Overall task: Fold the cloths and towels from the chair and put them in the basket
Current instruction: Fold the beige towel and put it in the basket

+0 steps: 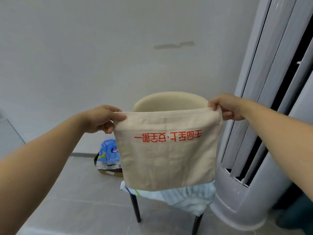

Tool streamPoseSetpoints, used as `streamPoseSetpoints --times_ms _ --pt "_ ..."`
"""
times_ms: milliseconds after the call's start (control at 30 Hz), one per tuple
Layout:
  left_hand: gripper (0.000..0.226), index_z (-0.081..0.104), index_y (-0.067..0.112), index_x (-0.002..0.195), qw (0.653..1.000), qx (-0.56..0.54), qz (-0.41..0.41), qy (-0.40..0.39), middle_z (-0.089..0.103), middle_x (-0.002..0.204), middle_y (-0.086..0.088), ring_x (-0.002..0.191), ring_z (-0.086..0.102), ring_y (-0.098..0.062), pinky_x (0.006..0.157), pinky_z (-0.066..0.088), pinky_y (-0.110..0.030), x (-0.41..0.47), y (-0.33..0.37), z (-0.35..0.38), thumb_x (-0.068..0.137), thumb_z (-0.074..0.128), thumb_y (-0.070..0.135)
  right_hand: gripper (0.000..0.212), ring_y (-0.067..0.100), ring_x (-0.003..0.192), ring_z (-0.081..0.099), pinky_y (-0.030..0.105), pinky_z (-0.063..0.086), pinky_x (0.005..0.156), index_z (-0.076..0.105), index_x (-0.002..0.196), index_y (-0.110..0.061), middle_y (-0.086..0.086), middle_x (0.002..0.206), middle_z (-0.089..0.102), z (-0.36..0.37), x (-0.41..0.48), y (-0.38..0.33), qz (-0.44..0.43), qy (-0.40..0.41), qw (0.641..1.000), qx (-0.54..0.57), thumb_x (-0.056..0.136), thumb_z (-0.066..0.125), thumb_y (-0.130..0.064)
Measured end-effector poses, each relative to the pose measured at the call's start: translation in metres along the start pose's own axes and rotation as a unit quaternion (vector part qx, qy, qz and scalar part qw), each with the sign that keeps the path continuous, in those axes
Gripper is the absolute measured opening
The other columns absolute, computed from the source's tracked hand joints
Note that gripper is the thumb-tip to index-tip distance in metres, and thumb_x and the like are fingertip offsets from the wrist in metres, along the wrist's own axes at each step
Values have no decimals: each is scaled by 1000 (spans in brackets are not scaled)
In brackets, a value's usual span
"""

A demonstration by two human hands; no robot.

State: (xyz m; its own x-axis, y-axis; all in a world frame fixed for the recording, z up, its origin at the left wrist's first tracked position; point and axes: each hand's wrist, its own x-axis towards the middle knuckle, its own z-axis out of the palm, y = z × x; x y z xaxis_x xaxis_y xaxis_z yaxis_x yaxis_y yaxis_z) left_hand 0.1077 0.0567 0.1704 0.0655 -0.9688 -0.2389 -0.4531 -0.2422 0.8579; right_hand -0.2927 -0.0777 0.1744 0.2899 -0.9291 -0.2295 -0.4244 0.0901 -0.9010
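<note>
A beige towel (167,158) with red printed characters hangs doubled over in the air in front of the chair. My left hand (101,118) pinches its upper left corner and my right hand (227,106) pinches its upper right corner, stretching the top edge level. Behind it stands the chair (169,101) with a cream curved backrest and black legs. Light blue striped cloths (189,195) lie on the seat, partly hidden by the towel and drooping over the front edge. No basket is in view.
A tall grey standing air conditioner (254,150) rises right beside the chair. A cardboard box with a blue plastic package (108,151) sits on the tiled floor by the white wall, left of the chair.
</note>
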Motion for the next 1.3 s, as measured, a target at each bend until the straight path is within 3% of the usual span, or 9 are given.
streamPoseSetpoints --times_ms 167,267,333,500,633,733,833,1100,1300 --pt "15 65 5 99 997 22 -66 -16 61 72 -9 44 52 -17 42 42 -22 59 -34 8 95 64 20 15 14 34 25 16 19 40 54 89 -8 8 64 39 13 50 30 12 47 998 -37 76 52 -1" --pt "15 65 6 96 995 50 -89 10 67 69 -10 52 63 -16 48 50 -23 102 -64 21 94 67 20 3 22 38 49 21 36 38 58 84 -4 15 72 49 29 82 54 14 51 993 -107 86 56 -2" --pt "10 64 3 95 995 23 -94 32 71 70 -13 60 71 -18 52 57 -23 132 -85 35 94 67 13 9 27 46 64 25 47 39 57 83 -4 19 69 57 44 104 75 25 49 992 -114 91 52 -3" --pt "11 64 -8 100 991 -31 -85 94 70 86 -27 61 73 -20 60 61 -26 189 -132 66 91 65 -3 12 36 65 72 37 62 55 58 92 -5 19 84 59 72 158 126 49 89 992 -77 97 48 -6" --pt "12 69 -6 100 985 -65 -87 135 70 98 -28 84 73 -32 65 61 -25 203 -154 79 88 67 -6 15 32 71 74 41 63 73 64 86 -3 21 92 69 82 175 152 54 120 988 -74 94 53 -7" --pt "13 72 5 85 983 -78 -75 146 71 101 -28 87 71 -31 74 61 -28 195 -165 83 84 70 -8 20 31 71 75 48 62 79 66 72 -10 16 76 72 83 167 161 51 150 984 -85 88 55 -5" --pt "16 74 12 81 984 -28 -45 167 73 89 -18 82 70 -26 86 60 -40 168 -169 89 78 75 -4 20 27 73 75 47 60 83 67 65 -15 7 67 73 85 144 168 38 170 979 -109 82 59 -9" --pt "16 67 13 82 973 118 15 197 73 88 0 82 66 -20 77 54 -33 73 -180 128 72 80 9 18 23 81 62 34 54 76 71 80 -13 2 82 68 106 28 188 -11 198 950 -242 85 53 -11" --pt "14 68 14 82 958 233 38 161 68 87 5 83 63 -17 73 42 -25 30 -218 165 72 78 14 20 22 87 58 26 42 76 71 81 -15 2 88 66 122 -22 227 -22 145 942 -301 81 54 -4"
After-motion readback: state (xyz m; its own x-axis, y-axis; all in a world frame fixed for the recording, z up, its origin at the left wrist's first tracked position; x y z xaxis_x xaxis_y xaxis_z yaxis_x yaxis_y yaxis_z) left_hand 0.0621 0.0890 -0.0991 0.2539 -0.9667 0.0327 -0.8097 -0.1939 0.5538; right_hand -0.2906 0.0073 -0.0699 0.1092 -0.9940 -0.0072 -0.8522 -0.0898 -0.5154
